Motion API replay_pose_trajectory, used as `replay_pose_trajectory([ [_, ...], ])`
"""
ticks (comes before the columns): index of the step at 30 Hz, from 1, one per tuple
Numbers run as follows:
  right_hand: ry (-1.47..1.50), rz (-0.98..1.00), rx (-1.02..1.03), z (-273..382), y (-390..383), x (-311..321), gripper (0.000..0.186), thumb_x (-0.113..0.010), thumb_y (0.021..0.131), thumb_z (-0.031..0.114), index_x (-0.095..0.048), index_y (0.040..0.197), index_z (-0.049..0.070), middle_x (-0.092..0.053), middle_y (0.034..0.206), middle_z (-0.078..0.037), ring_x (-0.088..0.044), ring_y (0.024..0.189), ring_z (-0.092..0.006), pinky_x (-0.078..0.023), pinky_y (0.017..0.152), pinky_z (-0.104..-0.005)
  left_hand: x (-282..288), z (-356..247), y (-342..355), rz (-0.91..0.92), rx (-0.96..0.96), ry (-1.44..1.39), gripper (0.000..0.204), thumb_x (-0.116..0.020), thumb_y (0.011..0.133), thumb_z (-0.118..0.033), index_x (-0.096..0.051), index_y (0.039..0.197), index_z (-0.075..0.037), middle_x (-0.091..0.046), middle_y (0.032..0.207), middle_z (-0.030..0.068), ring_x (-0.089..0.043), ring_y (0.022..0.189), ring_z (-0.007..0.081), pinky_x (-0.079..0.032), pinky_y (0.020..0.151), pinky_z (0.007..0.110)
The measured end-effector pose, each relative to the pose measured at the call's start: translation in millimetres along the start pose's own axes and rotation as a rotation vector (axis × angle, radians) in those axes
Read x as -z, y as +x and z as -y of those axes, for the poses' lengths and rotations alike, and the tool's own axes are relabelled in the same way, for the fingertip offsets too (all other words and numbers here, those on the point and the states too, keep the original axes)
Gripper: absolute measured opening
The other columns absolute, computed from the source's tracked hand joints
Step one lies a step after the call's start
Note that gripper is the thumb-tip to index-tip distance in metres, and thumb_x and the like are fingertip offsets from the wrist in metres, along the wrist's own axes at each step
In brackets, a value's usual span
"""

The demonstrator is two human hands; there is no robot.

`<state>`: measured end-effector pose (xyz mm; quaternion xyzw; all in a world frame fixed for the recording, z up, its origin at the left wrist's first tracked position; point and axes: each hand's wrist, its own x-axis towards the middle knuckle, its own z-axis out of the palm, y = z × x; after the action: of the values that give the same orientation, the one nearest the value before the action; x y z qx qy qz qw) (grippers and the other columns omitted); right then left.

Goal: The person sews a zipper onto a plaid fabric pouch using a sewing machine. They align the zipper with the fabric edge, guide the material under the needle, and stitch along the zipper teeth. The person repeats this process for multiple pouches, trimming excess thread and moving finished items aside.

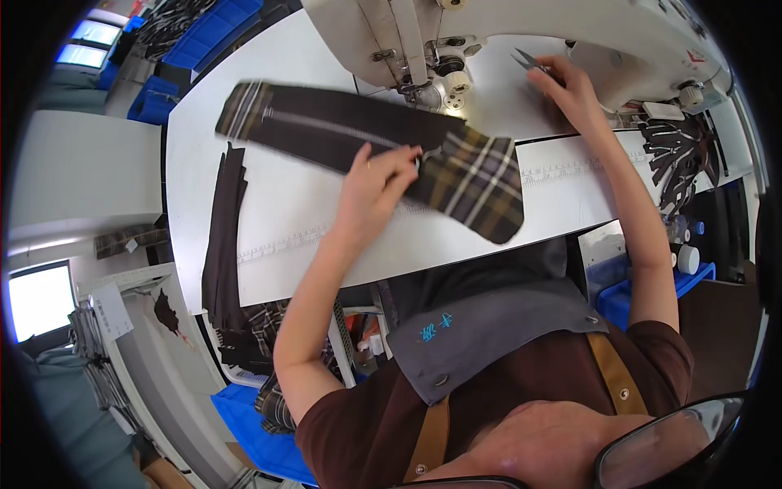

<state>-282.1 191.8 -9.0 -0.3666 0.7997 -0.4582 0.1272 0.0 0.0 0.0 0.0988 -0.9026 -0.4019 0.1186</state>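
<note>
My left hand (371,191) is closed on the edge of a long dark cloth piece (326,118). Both ends of the cloth are plaid, and a pale line of stitching runs along its dark middle. It lies slanted over the white table, its wider plaid end to the right, below the sewing machine's needle area (428,85). At the right of the machine head, my right hand (574,94) is closed around small metal thread snips (531,60), blades pointing up and left. The fingers hide the handle of the snips.
A sewing machine (521,18) spans the far side of the table. Dark cloth strips (221,236) hang over the left edge; more strips with zippers (680,155) lie at the right. A ruler scale (570,169) runs along the tabletop. Blue bins (265,436) stand below.
</note>
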Motion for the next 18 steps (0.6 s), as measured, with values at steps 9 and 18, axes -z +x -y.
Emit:
replay_pose_trajectory([
  [9, -0.327, 0.271, 0.716, 77.7, -75.3, -35.0, 0.029, -0.074, 0.073, 0.015, -0.057, 0.096, 0.007, -0.058, 0.073, -0.003, -0.057, 0.063, -0.0165, -0.044, 0.059, -0.0292, -17.4, -34.6, -101.0, 0.003, 0.120, -0.510, 0.003, -0.060, 0.083, -0.002, -0.060, 0.086, -0.003, -0.067, 0.105, 0.0122, -0.060, 0.107, 0.0243, -0.024, 0.106, 0.050],
  [18, -0.467, 0.395, 0.881, 90.5, -71.0, -56.9, 0.028, -0.072, 0.071, 0.018, -0.057, 0.092, 0.009, -0.059, 0.075, -0.004, -0.059, 0.062, -0.0241, -0.045, 0.056, -0.0351, -25.7, -30.4, -96.6, -0.026, 0.050, -0.523, 0.005, -0.059, 0.085, -0.004, -0.061, 0.090, -0.004, -0.067, 0.104, 0.0100, -0.058, 0.109, 0.0238, -0.023, 0.106, 0.048],
])
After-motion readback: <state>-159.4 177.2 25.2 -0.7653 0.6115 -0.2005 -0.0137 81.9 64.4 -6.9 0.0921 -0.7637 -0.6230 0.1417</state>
